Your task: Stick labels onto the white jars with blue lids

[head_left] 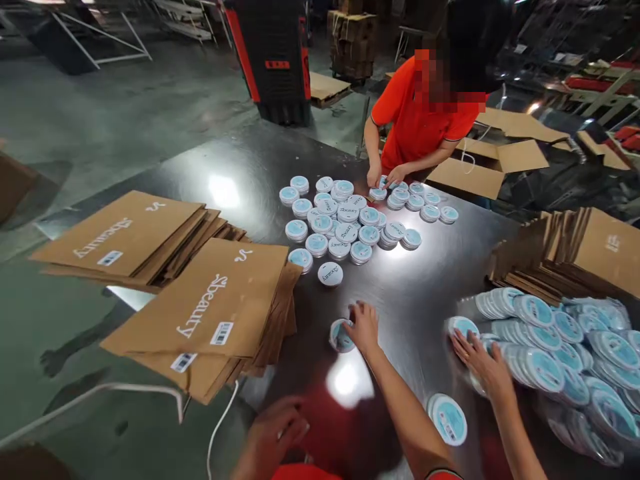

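My right hand (365, 328) reaches over the dark tabletop, its thumb and fingers on the edge of a round white-and-blue disc (341, 337). Close to my body, my left hand (273, 430) is smeared by motion; its fingers look bent, and whether anything is in them is unclear. Farther up lies a white disc (331, 274) with "beauty" lettering, in front of many similar discs (349, 232) in low piles. Right of my forearm lies another blue-labelled disc (449, 419).
A second person's hand (485, 367) touches discs beside wrapped rows (543, 370) at right. Across the table a person in red (423, 113) handles discs. Flat cardboard stacks (215, 300) lie left; more cardboard (610, 247) stands right. An open carton (470, 177) sits behind.
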The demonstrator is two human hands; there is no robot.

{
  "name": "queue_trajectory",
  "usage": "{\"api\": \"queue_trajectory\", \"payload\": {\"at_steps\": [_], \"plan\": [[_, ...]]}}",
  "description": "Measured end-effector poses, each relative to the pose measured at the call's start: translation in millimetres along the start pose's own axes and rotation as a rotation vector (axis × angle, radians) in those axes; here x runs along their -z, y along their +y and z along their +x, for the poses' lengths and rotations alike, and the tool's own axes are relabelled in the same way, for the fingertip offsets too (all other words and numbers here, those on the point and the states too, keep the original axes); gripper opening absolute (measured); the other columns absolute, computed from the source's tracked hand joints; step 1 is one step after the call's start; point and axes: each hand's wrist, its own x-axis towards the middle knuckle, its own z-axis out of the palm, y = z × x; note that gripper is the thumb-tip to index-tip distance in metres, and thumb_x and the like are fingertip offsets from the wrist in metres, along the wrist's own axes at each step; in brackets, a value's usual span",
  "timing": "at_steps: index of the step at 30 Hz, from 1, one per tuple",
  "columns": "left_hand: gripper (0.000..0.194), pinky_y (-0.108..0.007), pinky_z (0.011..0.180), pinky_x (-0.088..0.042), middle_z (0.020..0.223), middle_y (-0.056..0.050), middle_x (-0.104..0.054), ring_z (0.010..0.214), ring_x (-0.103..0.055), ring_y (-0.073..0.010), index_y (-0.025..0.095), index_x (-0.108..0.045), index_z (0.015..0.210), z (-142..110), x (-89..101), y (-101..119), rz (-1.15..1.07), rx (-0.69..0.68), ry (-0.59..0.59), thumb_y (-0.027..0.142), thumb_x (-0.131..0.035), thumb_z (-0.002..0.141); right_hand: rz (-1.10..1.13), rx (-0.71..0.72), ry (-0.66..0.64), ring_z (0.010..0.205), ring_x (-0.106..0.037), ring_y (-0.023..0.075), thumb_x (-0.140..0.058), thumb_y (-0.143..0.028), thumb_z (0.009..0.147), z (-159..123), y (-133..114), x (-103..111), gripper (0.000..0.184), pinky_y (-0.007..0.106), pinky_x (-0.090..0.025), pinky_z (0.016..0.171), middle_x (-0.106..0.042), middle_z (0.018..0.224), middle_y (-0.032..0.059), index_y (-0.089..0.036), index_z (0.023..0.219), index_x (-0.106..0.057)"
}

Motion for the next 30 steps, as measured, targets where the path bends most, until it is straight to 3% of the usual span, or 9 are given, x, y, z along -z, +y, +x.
{"api": "queue_trajectory", "payload": {"at_steps": [2, 6, 9, 12, 15, 18, 21, 25, 30], "plan": [[0.042, -0.030, 0.081, -0.060, 0.103, -0.010, -0.078, 0.092, -0.074, -0.0229, 0.022, -0.070, 0.069, -6.9, 2.2, -7.7, -0.006, 0.037, -0.002, 0.053, -0.054, 0.093, -0.038, 0.055, -0.098, 0.152, -0.014, 0.0369, -0.048, -0.050, 0.090, 40.1, -32.5, -37.7, 0.064, 0.057, -0.025, 0.119, -0.037, 0.158, 0.0093, -0.027, 0.149, -0.045], [0.049, -0.032, 0.082, -0.061, 0.103, -0.010, -0.078, 0.093, -0.074, -0.0234, 0.024, -0.075, 0.075, -12.8, -0.8, -14.4, 0.009, 0.047, 0.023, 0.062, -0.049, 0.093, -0.031, 0.159, -0.183, 0.150, -0.017, 0.0397, -0.057, -0.043, 0.090, 121.2, -107.8, -132.3, 0.066, 0.061, -0.029, 0.115, -0.034, 0.161, 0.0104, -0.022, 0.150, -0.042], [0.047, -0.033, 0.081, -0.062, 0.102, -0.009, -0.078, 0.091, -0.075, -0.0240, 0.026, -0.074, 0.072, -11.6, -7.1, -15.7, 0.026, 0.002, 0.032, 0.060, -0.049, 0.093, -0.066, 0.138, -0.255, 0.147, -0.024, 0.0440, -0.066, -0.032, 0.087, 150.5, -114.9, -165.1, 0.066, 0.067, -0.032, 0.110, -0.033, 0.162, 0.0135, -0.024, 0.149, -0.045], [0.043, -0.033, 0.083, -0.063, 0.103, -0.008, -0.079, 0.093, -0.075, -0.0244, 0.027, -0.076, 0.075, -10.1, -9.1, -16.5, 0.032, -0.027, 0.037, 0.057, -0.050, 0.093, -0.088, 0.077, -0.292, 0.141, -0.037, 0.0402, -0.066, -0.027, 0.088, 133.9, -81.5, -161.4, 0.064, 0.060, -0.038, 0.110, -0.031, 0.162, 0.0154, -0.023, 0.148, -0.047], [0.039, -0.031, 0.088, -0.061, 0.103, -0.008, -0.079, 0.096, -0.075, -0.0231, 0.027, -0.079, 0.086, -6.8, -4.3, -12.2, -0.001, -0.040, 0.001, 0.055, -0.052, 0.094, 0.124, -0.052, -0.162, 0.131, -0.052, 0.0317, -0.050, -0.041, 0.097, 70.7, -39.5, -138.0, 0.056, 0.049, -0.046, 0.107, -0.047, 0.152, 0.0170, -0.018, 0.148, -0.045], [0.038, -0.031, 0.087, -0.062, 0.101, -0.007, -0.080, 0.095, -0.076, -0.0237, 0.027, -0.079, 0.091, 2.3, 3.6, 2.9, -0.086, -0.050, -0.005, 0.055, -0.053, 0.092, 0.387, -0.408, 0.037, 0.102, -0.068, 0.0274, -0.027, -0.056, 0.102, -6.4, -14.0, -112.3, 0.060, 0.041, -0.055, 0.087, -0.071, 0.115, 0.0154, -0.014, 0.131, -0.058], [0.034, -0.031, 0.080, -0.063, 0.098, -0.006, -0.081, 0.091, -0.076, -0.0238, 0.025, -0.078, 0.091, 14.2, 10.5, 26.4, -0.133, -0.061, 0.049, 0.050, -0.054, 0.090, 0.492, -0.639, 0.104, 0.074, -0.066, 0.0252, -0.020, -0.068, 0.097, -57.5, -8.1, -98.2, 0.071, 0.036, -0.054, 0.069, -0.070, 0.080, 0.0101, -0.015, 0.094, -0.067], [0.030, -0.028, 0.079, -0.062, 0.097, -0.004, -0.081, 0.087, -0.076, -0.0213, 0.024, -0.075, 0.089, 21.8, 17.6, 53.4, -0.148, -0.074, 0.120, 0.044, -0.053, 0.088, 0.376, -0.657, 0.065, 0.077, -0.063, 0.0251, -0.024, -0.067, 0.094, -73.0, -11.4, -94.9, 0.067, 0.036, -0.051, 0.073, -0.067, 0.079, 0.0096, -0.017, 0.082, -0.067], [0.027, -0.025, 0.073, -0.060, 0.094, -0.003, -0.081, 0.079, -0.076, -0.0185, 0.024, -0.074, 0.092, 15.1, 26.6, 63.2, -0.176, -0.031, 0.134, 0.043, -0.055, 0.086, 0.230, -0.723, 0.191, 0.110, -0.057, 0.0331, -0.038, -0.055, 0.092, -65.8, -25.0, -86.4, 0.055, 0.047, -0.046, 0.094, -0.060, 0.118, 0.0225, -0.012, 0.112, -0.066]]}}
